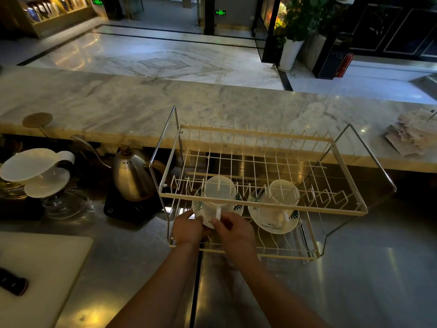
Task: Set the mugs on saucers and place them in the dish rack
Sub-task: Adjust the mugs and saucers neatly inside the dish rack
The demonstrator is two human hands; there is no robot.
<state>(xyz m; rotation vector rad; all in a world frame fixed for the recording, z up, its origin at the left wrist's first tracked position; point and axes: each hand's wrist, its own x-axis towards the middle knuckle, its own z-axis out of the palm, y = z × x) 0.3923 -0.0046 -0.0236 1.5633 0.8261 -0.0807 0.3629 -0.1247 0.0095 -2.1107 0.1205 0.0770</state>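
Clearly the thing to mind is the left mug (220, 192), a pale, glossy cup standing on its saucer (233, 210) on the lower shelf of the dish rack (260, 200). Both look like glazed china: stiff, fairly light, smooth enough to slip, and apt to chip against wire or each other. Since the mug only rests on the saucer, the pair would best be carried by the saucer's rim with the plate kept level, or steadied by the handle, which points toward the person.

That is about how the hands sit. The left hand (188, 228) is closed on the saucer's near-left edge, and the right hand (234, 229) has its fingers pinched at the mug's handle, close by the near rim. The two hands are close together but not touching.

Just to the right, a second mug (282, 194) stands on its own leaf-printed saucer (272, 223) on the same shelf, near the first pair but apart from it. The upper shelf's front rail crosses over both mugs, so headroom looks tight and a lift could knock a rim.

The rack stands on a steel counter (354, 268). Left of it are a steel kettle (132, 178) and a white coffee dripper (35, 171).
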